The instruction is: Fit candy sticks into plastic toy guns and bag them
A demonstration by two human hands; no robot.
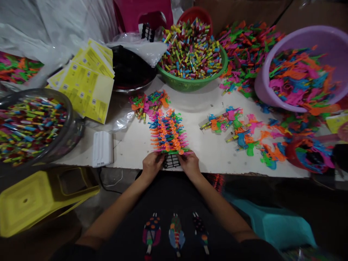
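Brightly multicoloured plastic pieces [166,132]

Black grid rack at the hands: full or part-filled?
Part-filled. The black grid rack shows bare cells at its near end, between the left hand and right hand.

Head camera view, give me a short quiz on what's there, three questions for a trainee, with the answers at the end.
1. True or false: the left hand and the right hand are both on the same side of the black grid.
2. Multiple choice: what colour is the basket heaped with small colourful tubes?
A) white
B) green
C) black
3. Fill in the blank: the purple tub is toward the person's ____ side of the table.

Key: 1. False, there is one on each side; 2. B; 3. right
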